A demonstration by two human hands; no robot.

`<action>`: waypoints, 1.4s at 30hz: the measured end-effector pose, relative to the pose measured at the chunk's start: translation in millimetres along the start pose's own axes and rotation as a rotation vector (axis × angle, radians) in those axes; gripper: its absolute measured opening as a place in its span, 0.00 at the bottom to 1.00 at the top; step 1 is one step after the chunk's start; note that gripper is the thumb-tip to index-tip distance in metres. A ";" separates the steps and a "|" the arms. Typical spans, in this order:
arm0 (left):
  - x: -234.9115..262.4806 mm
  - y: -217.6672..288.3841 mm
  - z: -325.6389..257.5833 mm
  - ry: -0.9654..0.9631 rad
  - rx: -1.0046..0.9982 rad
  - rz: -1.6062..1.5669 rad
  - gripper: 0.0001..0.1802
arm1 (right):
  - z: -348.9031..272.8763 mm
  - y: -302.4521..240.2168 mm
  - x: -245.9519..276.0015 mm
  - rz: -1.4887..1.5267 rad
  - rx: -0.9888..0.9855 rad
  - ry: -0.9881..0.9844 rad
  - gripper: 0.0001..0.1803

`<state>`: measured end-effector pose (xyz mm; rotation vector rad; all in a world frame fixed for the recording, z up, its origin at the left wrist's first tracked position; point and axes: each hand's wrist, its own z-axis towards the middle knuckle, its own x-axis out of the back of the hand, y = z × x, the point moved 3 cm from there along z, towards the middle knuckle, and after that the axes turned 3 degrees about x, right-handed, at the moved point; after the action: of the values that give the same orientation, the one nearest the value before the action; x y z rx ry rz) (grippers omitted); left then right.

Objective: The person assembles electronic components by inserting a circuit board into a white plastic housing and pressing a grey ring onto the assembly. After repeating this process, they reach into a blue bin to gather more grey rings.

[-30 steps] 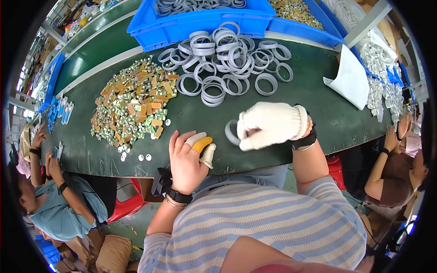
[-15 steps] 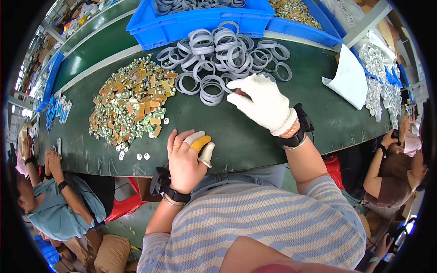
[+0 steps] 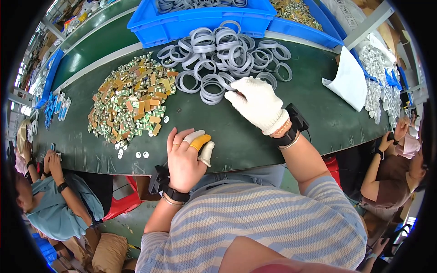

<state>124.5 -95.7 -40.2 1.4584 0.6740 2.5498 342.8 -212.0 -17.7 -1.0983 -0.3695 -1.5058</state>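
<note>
My right hand (image 3: 258,103), in a white knitted glove, is at the near edge of a heap of grey plastic rings (image 3: 236,57). Its thumb and forefinger are closed at the rim of one grey ring (image 3: 226,81); the fingertips partly hide the contact. My left hand (image 3: 185,159) rests at the table's near edge, palm down, fingers apart and holding nothing. White and yellow finger cots cover some of its fingertips. Left of the rings lies a pile of small green circuit boards with tan pads (image 3: 132,98). Several small white discs (image 3: 138,155) lie beside it.
A blue crate (image 3: 200,25) of grey rings stands behind the heap, and a blue bin (image 3: 314,29) of circuit boards is to its right. A curled white sheet (image 3: 348,79) lies on the green table (image 3: 218,136) at right. Other people sit at both sides.
My right hand has shifted slightly left, its thumb and forefinger drawing together at the ring's rim. My left hand stays in place.
</note>
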 end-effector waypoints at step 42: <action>-1.9 -7.7 -6.1 -0.037 0.027 -0.035 0.17 | -6.5 -53.5 -6.8 0.294 0.207 -0.455 0.18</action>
<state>119.5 -91.4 -47.7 1.4846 0.7251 2.4908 291.2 -198.2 -8.0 -1.2629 -0.6317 -0.9301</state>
